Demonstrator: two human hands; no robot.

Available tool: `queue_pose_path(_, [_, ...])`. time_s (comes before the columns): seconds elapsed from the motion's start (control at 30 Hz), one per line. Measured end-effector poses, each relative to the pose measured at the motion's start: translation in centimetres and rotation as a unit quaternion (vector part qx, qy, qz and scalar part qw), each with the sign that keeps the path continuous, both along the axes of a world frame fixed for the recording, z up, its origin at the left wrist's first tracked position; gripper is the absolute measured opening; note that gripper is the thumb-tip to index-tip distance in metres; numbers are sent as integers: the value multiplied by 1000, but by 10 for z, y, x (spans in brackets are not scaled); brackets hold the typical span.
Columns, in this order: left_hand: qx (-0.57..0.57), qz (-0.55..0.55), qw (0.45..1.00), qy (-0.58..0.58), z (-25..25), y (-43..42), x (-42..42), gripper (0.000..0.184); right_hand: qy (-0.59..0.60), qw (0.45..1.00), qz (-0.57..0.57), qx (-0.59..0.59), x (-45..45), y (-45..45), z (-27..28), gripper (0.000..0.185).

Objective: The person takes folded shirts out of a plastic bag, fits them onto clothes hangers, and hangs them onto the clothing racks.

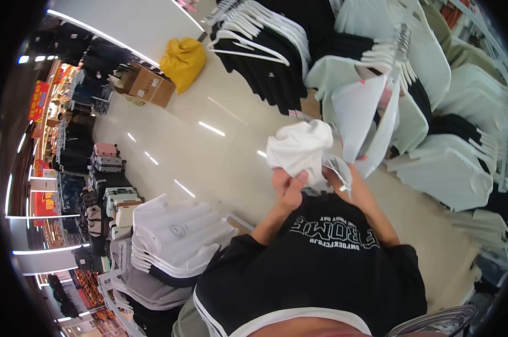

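In front of my chest a bunched white cloth (300, 147) is held up. My left hand (288, 190) grips its lower edge, thumb pressed against the fabric. Close beside it, my right hand (341, 182) is closed at the cloth's right side, its fingers partly hidden. Clear plastic (338, 168) with a small white piece hangs at the right hand; whether that hand grips cloth, plastic or both is unclear. White garments on hangers (358, 115) hang just beyond the right hand.
Racks of black shirts (265, 73) and pale garments (456, 163) stand ahead and right. White shirts (170, 236) hang at lower left. A yellow bag (182, 63) and cardboard box (150, 86) lie on the floor (220, 151). Suitcases (107, 163) line the left.
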State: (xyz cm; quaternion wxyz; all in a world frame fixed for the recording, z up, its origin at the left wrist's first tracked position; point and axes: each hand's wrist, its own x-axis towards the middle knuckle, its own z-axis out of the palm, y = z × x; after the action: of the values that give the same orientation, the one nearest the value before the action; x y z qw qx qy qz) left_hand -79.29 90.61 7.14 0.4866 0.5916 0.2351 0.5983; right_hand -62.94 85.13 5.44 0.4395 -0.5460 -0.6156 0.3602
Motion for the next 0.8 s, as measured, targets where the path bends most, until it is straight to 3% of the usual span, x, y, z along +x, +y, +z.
queue_pose_path(0.1, [26,-34,999,10,-12,4,-9,35,66,994,-32,-84,-2,-9,11,28])
queue_pose_path(0.2, [36,10,999,9,-16,10,-14,34,-17,993,-113,-3,6,-15,6,47])
queue_pose_path(0.23, [23,10,1000,-7,-18,12,-15,31,-39,991,-129,-11,14,-14,2,64])
queue_pose_path(0.33, [12,40,999,-29,-25,16,-14,30,-206,965,-117,-114,39,-16,33,67])
queue_pose_path(0.4, [19,59,998,17,-34,16,-17,30,-344,926,-135,-83,51,-20,31,57])
queue_pose_path(0.47, [14,74,997,27,-39,17,-15,30,-363,919,-142,-59,64,-22,42,50])
queue_pose_path(0.5, [5,82,997,14,-38,17,-10,31,-350,922,-161,40,63,-18,54,40])
queue_pose_path(0.63, [-32,80,996,14,-41,18,-11,29,-331,919,-177,120,65,-15,61,28])
queue_pose_path(0.73, [-14,88,996,22,-38,19,-10,29,-338,924,-124,130,69,-16,65,30])
queue_pose_path(0.8, [-19,74,997,11,-40,19,-12,29,-286,950,-122,28,65,-17,71,33])
